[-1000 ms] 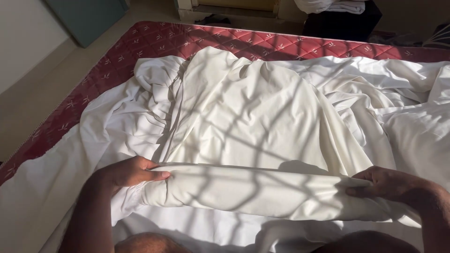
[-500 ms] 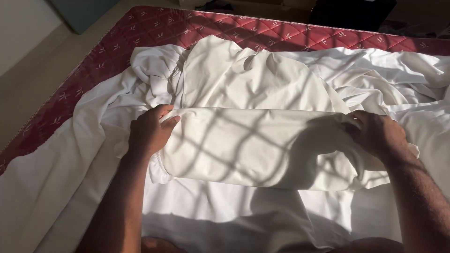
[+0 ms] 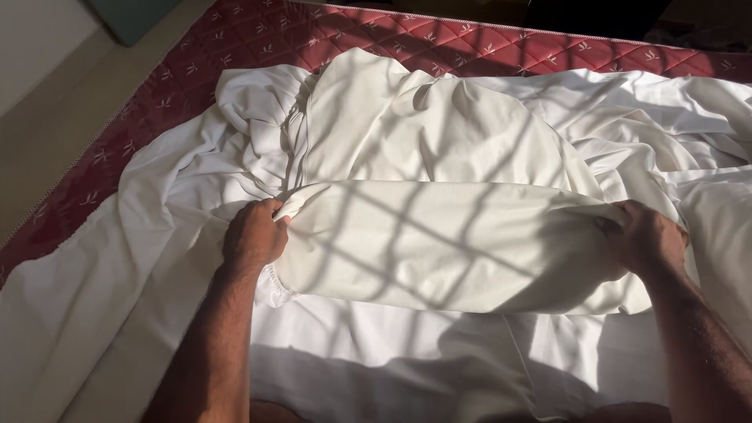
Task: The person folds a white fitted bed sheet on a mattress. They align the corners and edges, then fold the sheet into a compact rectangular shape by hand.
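A white fitted sheet (image 3: pixel 439 243) lies crumpled over a red quilted mattress (image 3: pixel 258 31). A folded flap of it stretches between my hands, with a grid of shadow lines across it. My left hand (image 3: pixel 252 235) grips the flap's left corner, where an elastic hem shows below the wrist. My right hand (image 3: pixel 644 235) is closed on the flap's right corner. Both forearms reach in from the bottom of the view. The rest of the sheet bunches up beyond the flap.
The mattress edge runs diagonally at the left, with pale floor (image 3: pixel 47 117) beyond it. A dark teal panel (image 3: pixel 129 9) stands at the top left. More white bedding (image 3: pixel 721 235) piles at the right edge.
Both hands have lifted and carried the folded flap further away across the sheet, and closed more tightly on its corners. The view has tilted down towards the mattress.
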